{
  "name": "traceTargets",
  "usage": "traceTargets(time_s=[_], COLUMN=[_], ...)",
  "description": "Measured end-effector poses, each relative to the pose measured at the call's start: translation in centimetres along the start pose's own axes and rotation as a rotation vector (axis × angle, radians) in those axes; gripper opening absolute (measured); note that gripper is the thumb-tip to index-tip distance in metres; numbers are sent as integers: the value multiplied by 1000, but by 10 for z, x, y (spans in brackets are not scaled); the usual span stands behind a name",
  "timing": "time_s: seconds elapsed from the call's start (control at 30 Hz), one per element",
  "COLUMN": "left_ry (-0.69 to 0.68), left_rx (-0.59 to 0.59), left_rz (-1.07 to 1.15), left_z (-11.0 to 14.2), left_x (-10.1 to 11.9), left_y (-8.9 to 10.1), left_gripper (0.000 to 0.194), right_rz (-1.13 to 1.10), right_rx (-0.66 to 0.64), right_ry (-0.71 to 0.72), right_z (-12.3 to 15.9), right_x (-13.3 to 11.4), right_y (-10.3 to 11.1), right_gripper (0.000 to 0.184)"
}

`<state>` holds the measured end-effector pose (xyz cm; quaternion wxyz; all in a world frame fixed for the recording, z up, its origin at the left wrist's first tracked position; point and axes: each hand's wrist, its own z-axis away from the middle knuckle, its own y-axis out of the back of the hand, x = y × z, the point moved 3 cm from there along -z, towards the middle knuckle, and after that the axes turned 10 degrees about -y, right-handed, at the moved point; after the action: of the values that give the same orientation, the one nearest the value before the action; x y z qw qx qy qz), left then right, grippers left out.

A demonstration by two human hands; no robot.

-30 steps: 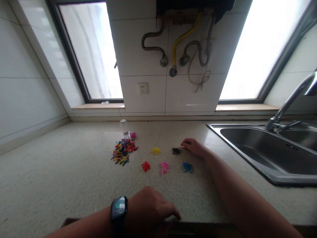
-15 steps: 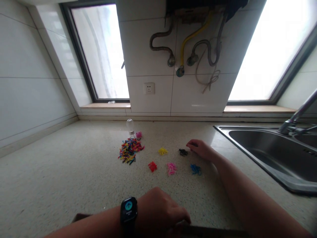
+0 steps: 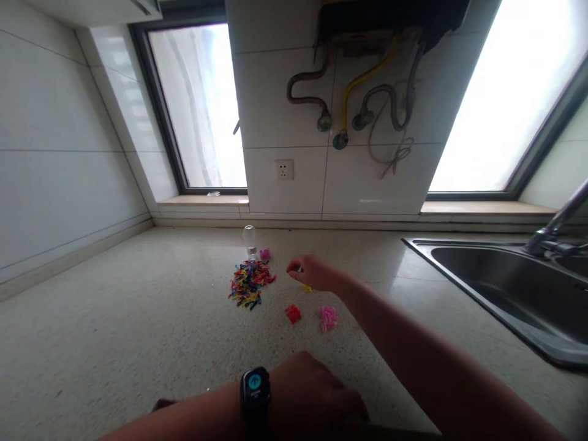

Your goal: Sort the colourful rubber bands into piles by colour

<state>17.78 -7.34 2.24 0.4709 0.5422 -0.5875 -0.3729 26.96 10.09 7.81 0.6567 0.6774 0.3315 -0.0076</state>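
Note:
My right hand [image 3: 313, 273] hovers over the small yellow pile [image 3: 307, 288], which it partly covers. Thumb and forefinger curve toward each other with a gap between, and nothing shows in them. Just left of the fingertips lies a mixed heap of small, thin coloured pieces [image 3: 250, 283]; their kind is too small to make out. A red pile [image 3: 293, 313] and a pink pile [image 3: 327, 318] sit nearer me. At the bottom, my left hand [image 3: 316, 395], with a black watch [image 3: 255, 392] on its wrist, rests with fingers curled; its palm is hidden.
Behind the heap are a clear container [image 3: 249, 240] and a pink cap-like thing [image 3: 264, 253]. A steel sink [image 3: 487, 288] with a faucet [image 3: 546, 239] is set into the speckled counter [image 3: 138, 331] at right. Pipes [image 3: 344, 110] and a socket [image 3: 284, 169] are on the tiled wall.
My right hand has moved left from beside the black pile to over the yellow one. My forearm now hides the black and blue piles. The view has shifted slightly; my left hand stays low.

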Motion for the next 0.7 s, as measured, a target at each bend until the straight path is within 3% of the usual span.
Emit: traceTargets(time_s=[0.1,0.27,0.7], left_ry=[-5,-27,-20], left_rx=[-1,24,-9], left_rz=[32,57,55], left_z=[1,3,1], left_x=[-1,-2,-4], left_y=[0,-2,-1], left_gripper=[26,25,26], right_rz=[243,409,372], right_rx=[-13,-49,-40], right_ry=[-38,-61,-65], right_z=[-23,-41,-42], right_x=[-15,-23,-19], right_y=[-22,-43,-44], right_gripper=[26,29,23])
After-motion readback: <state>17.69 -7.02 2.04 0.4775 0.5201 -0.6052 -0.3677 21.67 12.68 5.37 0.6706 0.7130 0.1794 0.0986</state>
